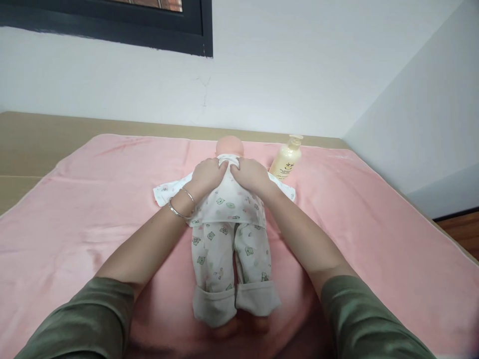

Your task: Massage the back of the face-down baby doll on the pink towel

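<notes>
A baby doll (229, 146) lies on a pink blanket (123, 219), its bald head away from me and its feet toward me. It wears a white printed top (232, 202) with sleeves spread to both sides, and matching trousers (219, 254) with turned-up cuffs. My left hand (209, 174), with silver bracelets at the wrist, is closed on the top near the doll's neck. Close beside it, my right hand (250, 174) also grips the top's neck area, thumb on the cloth. The doll's face is not visible.
A cream pump bottle (287, 159) stands on the blanket to the right of the doll's head. Behind the blanket runs a wooden surface edge (48, 127), against a white wall (280, 75). A dark window frame (112, 27) is at the upper left.
</notes>
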`<state>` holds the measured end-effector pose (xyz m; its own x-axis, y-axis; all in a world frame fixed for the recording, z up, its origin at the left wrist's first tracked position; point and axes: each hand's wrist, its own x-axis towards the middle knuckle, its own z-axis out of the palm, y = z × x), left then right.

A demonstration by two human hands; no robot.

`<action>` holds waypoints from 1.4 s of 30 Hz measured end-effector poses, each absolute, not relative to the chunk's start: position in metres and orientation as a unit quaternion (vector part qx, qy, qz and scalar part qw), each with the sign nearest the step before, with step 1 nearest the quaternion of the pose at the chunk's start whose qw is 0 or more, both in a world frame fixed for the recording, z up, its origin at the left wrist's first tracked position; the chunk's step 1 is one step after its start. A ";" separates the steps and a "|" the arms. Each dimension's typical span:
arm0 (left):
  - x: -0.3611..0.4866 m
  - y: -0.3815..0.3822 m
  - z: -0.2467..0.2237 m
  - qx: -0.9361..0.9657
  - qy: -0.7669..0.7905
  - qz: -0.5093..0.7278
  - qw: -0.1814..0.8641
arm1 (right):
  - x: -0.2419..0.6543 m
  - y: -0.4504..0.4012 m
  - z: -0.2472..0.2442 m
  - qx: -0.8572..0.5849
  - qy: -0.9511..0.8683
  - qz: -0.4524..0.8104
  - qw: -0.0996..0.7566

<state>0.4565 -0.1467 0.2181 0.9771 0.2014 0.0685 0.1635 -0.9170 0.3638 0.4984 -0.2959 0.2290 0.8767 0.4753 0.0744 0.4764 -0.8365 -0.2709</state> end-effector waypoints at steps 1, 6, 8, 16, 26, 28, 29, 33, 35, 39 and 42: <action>0.453 -0.153 0.220 0.983 0.094 0.056 0.148 | 0.505 -0.299 0.229 -0.957 -0.240 0.019 0.159; 0.439 -0.176 0.226 0.993 0.070 0.069 0.071 | 0.512 -0.304 0.230 -0.955 -0.239 0.056 0.166; 0.440 -0.176 0.225 0.992 0.072 0.071 0.080 | 0.501 -0.299 0.230 -0.961 -0.249 0.020 0.118; 0.455 -0.149 0.221 0.968 0.119 0.023 0.217 | 0.468 -0.285 0.234 -0.960 -0.270 -0.040 0.057; 0.442 -0.170 0.224 0.986 0.087 0.072 0.126 | 0.503 -0.301 0.235 -0.954 -0.257 0.060 0.145; 0.447 -0.163 0.224 0.981 0.088 0.061 0.160 | 0.494 -0.298 0.233 -0.960 -0.260 0.020 0.104; 0.449 -0.158 0.223 0.979 0.088 0.055 0.178 | 0.488 -0.296 0.232 -0.960 -0.267 -0.001 0.081; 0.457 -0.141 0.221 0.964 0.086 0.031 0.249 | 0.475 -0.292 0.232 -0.951 -0.303 -0.043 0.035; 0.456 -0.140 0.222 0.962 0.084 0.024 0.258 | 0.480 -0.295 0.235 -0.952 -0.300 -0.019 0.062; 0.445 -0.155 0.227 0.984 0.073 0.047 0.158 | 0.501 -0.307 0.238 -0.948 -0.264 0.061 0.165; 0.439 -0.169 0.230 0.992 0.047 0.070 0.098 | 0.514 -0.311 0.234 -0.945 -0.240 0.081 0.209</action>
